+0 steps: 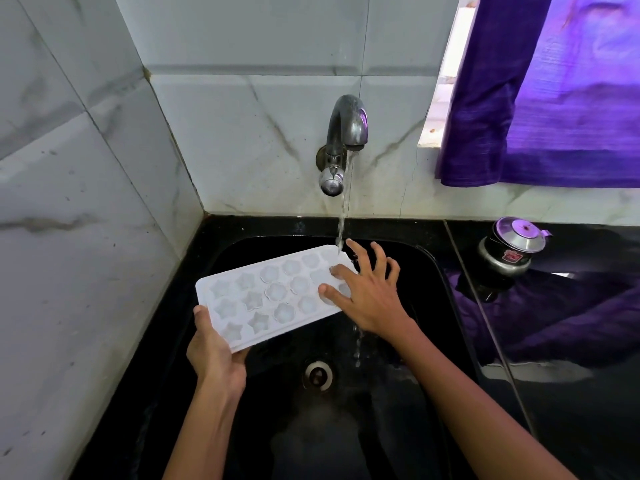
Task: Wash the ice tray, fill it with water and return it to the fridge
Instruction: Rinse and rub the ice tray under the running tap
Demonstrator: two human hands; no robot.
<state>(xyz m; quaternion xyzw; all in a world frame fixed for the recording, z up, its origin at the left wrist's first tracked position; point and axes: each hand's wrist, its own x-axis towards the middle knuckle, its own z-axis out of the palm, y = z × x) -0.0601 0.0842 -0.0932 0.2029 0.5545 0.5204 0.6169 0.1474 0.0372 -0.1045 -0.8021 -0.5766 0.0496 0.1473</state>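
Ice tray (pixel 273 296) is held over the black sink (pixel 429 268), gripped at its near end by the left hand (pixel 214 351), while the right hand (pixel 367 296) rests spread-fingered on the far end under the tap (pixel 346 133) stream. Each moulded cell is best rubbed in turn, the tray being tilted so water drains.

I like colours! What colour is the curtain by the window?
The curtain is purple, seen in the head view, hanging at the upper right.
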